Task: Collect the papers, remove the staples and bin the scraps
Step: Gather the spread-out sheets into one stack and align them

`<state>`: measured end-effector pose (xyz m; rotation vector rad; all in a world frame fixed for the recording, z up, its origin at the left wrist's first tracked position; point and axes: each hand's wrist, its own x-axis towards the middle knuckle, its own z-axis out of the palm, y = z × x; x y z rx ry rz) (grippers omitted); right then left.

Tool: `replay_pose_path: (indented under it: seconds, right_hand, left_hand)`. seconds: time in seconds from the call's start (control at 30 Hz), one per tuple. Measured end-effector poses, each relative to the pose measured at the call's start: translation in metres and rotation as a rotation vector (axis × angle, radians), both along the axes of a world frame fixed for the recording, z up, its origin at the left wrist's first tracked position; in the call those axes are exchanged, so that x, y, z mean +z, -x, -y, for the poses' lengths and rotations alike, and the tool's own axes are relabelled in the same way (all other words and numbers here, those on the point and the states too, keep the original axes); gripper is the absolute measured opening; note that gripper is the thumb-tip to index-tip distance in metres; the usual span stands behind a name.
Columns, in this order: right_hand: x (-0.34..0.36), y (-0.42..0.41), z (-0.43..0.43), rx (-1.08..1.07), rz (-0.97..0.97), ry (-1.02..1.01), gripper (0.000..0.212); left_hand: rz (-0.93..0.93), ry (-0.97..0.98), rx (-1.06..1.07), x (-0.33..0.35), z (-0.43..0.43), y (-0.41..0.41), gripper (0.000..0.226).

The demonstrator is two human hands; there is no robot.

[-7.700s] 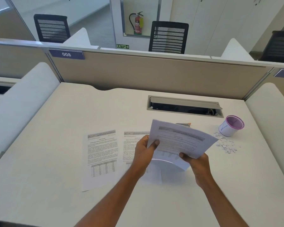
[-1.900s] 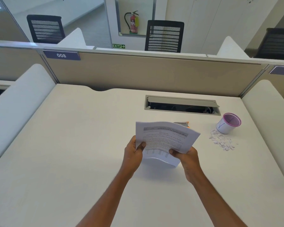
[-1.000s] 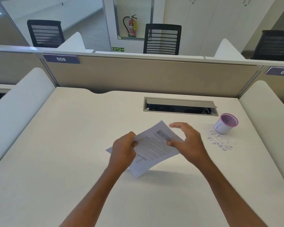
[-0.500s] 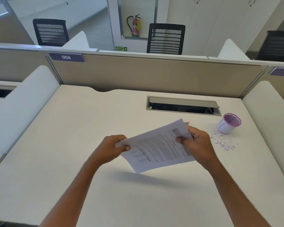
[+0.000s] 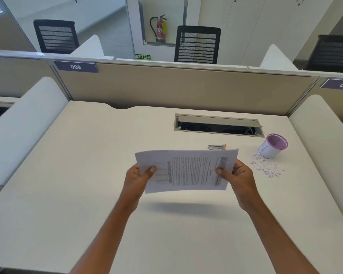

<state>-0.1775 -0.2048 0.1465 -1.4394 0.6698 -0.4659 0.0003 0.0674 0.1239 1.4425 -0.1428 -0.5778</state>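
I held the papers (image 5: 186, 171) up off the counter (image 5: 83, 175), both grips clamped on them: left grip (image 5: 136, 178) pinched the left edge, right grip (image 5: 241, 177) the right edge, thumbs on top, print facing me w/ text running sideways. A small metal tool (image 5: 217, 147) lay on the counter just behind the sheets. Scraps (image 5: 265, 168) sat in a loose pile right of my right grip, just in front of the bin (image 5: 272, 147).

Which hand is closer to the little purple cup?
The right one. The right hand holds the papers at the end nearest the purple cup, a little left of the cup and closer to the person. The left hand holds the far end.
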Motion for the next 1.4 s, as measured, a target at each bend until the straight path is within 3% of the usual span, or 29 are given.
replay_pose_path:
  seconds: [0.1, 0.4, 1.4]
  right_hand:
    - [-0.020, 0.001, -0.001, -0.043, -0.004, -0.076, 0.033]
    - [-0.064, 0.005, -0.009, -0.104, -0.067, -0.164, 0.032]
    - [-0.089, -0.007, -0.012, -0.076, -0.198, -0.156, 0.036]
  left_hand:
    - [0.051, -0.085, 0.053, -0.009, 0.009, 0.005, 0.013]
    - [0.069, -0.191, 0.054, -0.041, 0.008, 0.013, 0.018]
    - [0.008, -0.226, 0.049, -0.060, 0.008, 0.019, 0.024]
